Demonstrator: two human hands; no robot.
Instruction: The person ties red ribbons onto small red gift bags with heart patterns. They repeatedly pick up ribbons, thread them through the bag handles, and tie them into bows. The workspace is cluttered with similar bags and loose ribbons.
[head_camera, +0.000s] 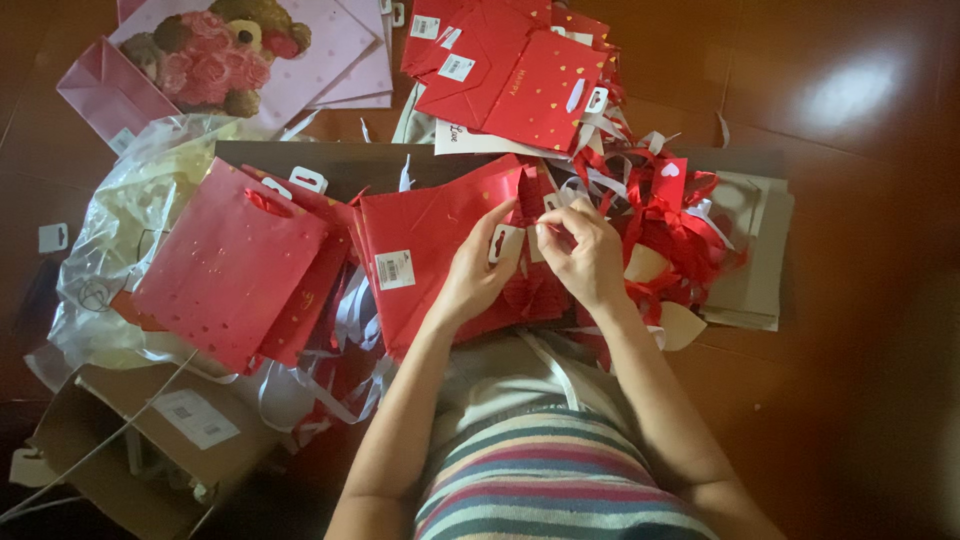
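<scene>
- left hand (478, 268) pinches a white hang tag (505, 243) on the flat red gift bag (430, 255) at centre.
- right hand (585, 252), fingertips closed on the same tag's edge, just at 3 o'clock.
- tangled red ribbons (665, 225) at 3 o'clock; pink bear bag (235, 50) at 11 o'clock.

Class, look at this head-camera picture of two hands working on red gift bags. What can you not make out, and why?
Head view:
- What the right hand pinches: hidden by its fingers.
- The white tag at the left hand: partly covered by the thumb.
- The pink bear bag: cut off by the top edge.
- The cardboard box: contents in shadow, cut by the edge.
</scene>
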